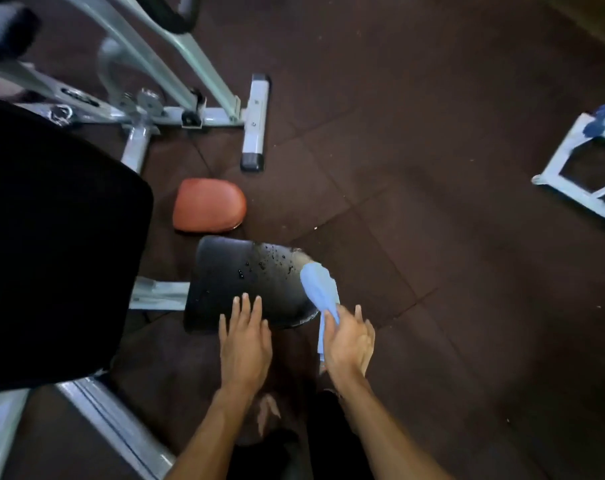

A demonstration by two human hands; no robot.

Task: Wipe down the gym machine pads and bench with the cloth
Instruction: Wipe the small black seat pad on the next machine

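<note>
Your right hand grasps the blue cloth, whose free end lies on the right edge of the black seat pad — water drops dot that pad's top. Your left hand is released, fingers straight and flat over the pad's near edge. Just beyond the seat sits an orange pad; a large black pad fills the left. The dark label on the white machine frame is too blurred to read.
</note>
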